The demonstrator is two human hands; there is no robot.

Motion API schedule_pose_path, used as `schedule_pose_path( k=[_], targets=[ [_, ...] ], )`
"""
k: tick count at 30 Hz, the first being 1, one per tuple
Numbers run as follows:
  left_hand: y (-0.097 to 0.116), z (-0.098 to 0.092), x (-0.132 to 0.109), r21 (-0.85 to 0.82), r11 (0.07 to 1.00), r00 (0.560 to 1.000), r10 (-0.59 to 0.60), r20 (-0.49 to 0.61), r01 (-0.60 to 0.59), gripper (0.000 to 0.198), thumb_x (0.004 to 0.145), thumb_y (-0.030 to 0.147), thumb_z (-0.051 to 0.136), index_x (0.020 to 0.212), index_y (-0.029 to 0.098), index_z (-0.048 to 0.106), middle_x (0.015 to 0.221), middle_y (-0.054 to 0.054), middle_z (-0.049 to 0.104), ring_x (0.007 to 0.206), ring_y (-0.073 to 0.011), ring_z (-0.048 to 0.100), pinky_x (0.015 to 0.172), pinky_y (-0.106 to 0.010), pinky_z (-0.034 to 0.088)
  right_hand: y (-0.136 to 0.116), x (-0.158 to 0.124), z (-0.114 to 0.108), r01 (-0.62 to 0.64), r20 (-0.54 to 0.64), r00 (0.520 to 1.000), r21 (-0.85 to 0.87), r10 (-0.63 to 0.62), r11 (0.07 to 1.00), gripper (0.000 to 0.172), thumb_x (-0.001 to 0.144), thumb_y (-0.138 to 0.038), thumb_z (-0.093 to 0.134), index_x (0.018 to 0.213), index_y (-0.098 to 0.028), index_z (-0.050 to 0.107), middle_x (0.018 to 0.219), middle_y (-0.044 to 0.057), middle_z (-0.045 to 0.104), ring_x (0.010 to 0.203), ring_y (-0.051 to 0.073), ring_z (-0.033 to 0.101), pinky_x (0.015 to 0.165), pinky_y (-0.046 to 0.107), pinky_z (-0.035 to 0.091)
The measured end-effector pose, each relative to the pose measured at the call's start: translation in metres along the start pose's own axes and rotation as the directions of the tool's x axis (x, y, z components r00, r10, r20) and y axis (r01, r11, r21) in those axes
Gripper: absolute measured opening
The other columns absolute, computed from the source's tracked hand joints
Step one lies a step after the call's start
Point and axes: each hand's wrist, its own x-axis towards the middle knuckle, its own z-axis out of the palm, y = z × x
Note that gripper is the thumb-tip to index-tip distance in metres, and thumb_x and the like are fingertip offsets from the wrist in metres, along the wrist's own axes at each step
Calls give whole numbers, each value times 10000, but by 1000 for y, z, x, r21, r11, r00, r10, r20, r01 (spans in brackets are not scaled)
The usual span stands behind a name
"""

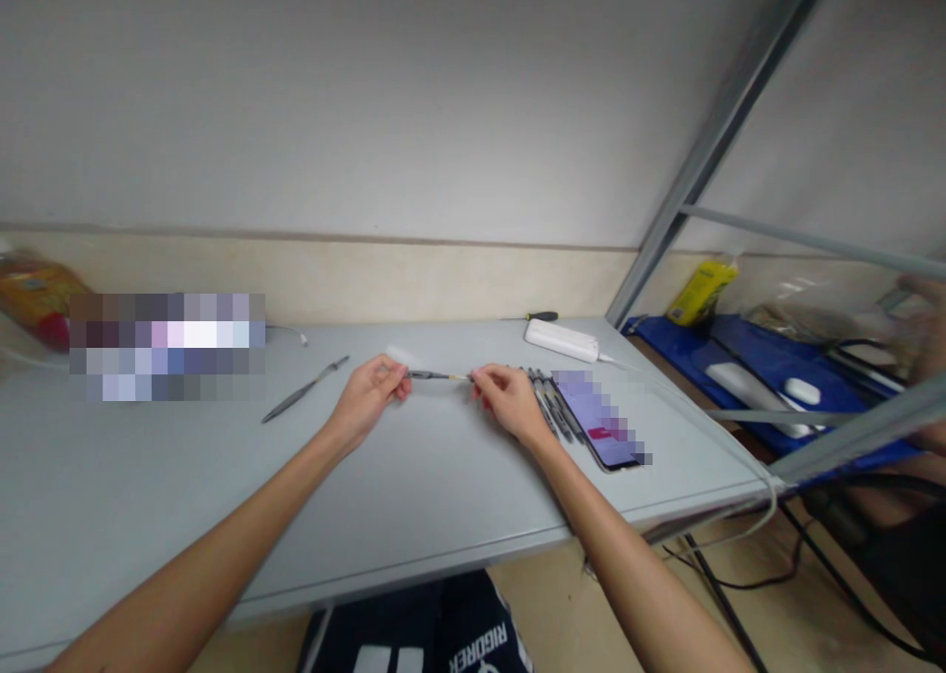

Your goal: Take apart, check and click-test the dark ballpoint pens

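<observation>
Dark slim pen with a pale section point(438, 375), held level just above the grey tabletop point(414, 496). The left hand point(371, 385) pinches one end and the right hand point(508, 402) the other, fingers closed narrowly on it. Judging by the exposed pale section, the pen appears partly drawn apart, its two ends not yet separated. Just beside the right hand, a row of similar dark pens point(553, 405) lies loose next to a flat smartphone point(602, 427). Left of the hands lies a grey pen-like tool point(304, 389); farther back, a white oblong adapter point(562, 340). No container for the pens is visible.
</observation>
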Motion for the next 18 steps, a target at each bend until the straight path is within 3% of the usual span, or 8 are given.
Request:
schedule_pose_path(
  k=[4,7,13,16,18],
  targets=[
    [-1,-1,1,4,1000,1000,5,-5,-5,293,696,404,676,700,162,512,579,11,602,531,-89,515,565,-223,400,1,0,-1,36,-25,999,4,-36,999,192,711,-329,628,785,-154,657,702,25,640,528,105,508,492,217,395],
    [-1,-1,1,-1,1000,1000,2,-11,-2,299,689,408,681,700,160,514,578,8,599,527,-90,513,562,-225,396,0,0,-1,45,-47,998,40,-44,998,265,682,-321,654,896,-165,642,778,26,644,535,98,504,475,209,385],
    [2,2,-1,-9,1000,1000,-12,-23,11,321,669,427,689,679,162,507,559,12,589,521,-92,511,546,-225,389,-3,-1,-1,-66,26,998,82,64,994,283,772,-405,539,685,-146,613,544,-2,559,435,89,436,442,219,355],
    [2,1,-1,-19,999,999,-29,-20,29,312,668,415,692,681,163,508,559,13,592,521,-89,509,546,-222,388,0,0,-1,2,-3,1000,91,-1,996,176,708,-322,618,759,-154,623,648,6,597,493,94,486,486,219,389],
    [2,1,0,-29,999,999,-37,-20,36,316,662,413,697,676,163,504,553,16,590,519,-87,506,547,-220,388,1,0,-1,56,-29,998,83,-53,995,190,668,-271,650,825,-168,622,751,14,611,554,99,521,515,216,407]
  ],
)
